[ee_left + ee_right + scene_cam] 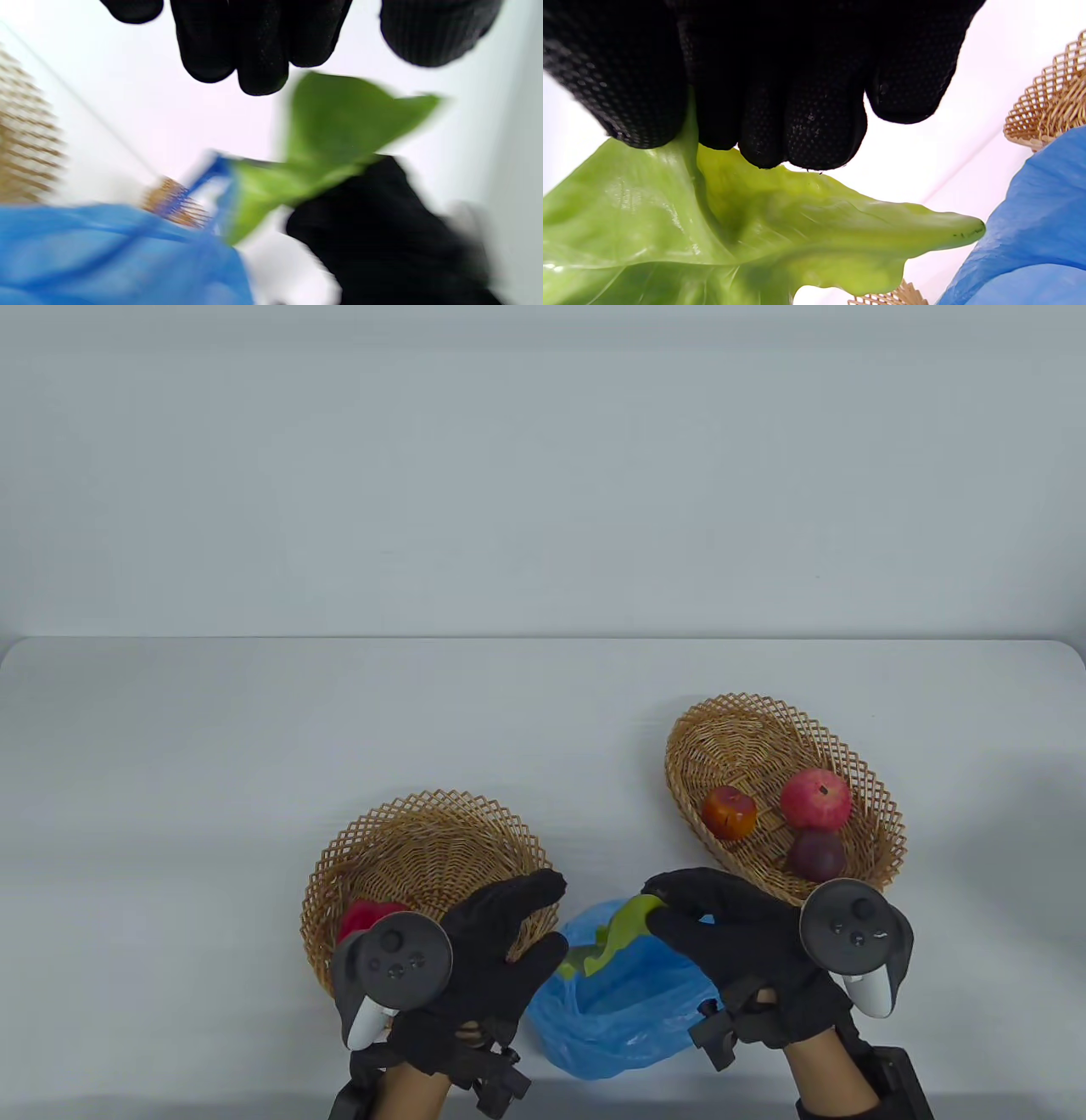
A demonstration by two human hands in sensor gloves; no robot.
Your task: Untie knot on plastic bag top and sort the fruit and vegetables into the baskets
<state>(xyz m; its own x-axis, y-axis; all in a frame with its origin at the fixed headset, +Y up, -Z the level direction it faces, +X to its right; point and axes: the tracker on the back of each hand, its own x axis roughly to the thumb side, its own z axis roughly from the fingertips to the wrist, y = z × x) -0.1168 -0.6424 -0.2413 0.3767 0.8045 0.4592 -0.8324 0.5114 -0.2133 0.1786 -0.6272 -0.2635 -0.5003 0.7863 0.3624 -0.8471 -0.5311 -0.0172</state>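
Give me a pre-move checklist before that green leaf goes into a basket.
1. Right hand grips the green leaf: ok, fingers pinch it.
2. Leaf clear of the blue bag: not ok, its lower end is at the bag's mouth.
3. Left hand free: ok, holds nothing.
4. Vegetable basket has room: ok, only a red item shows.
5. Fruit basket holds only fruit: ok, three round fruits.
6. Bag empty afterwards: cannot tell.

Glossy, seemingly plastic leaf [670, 220]; wicker baskets [764, 729]
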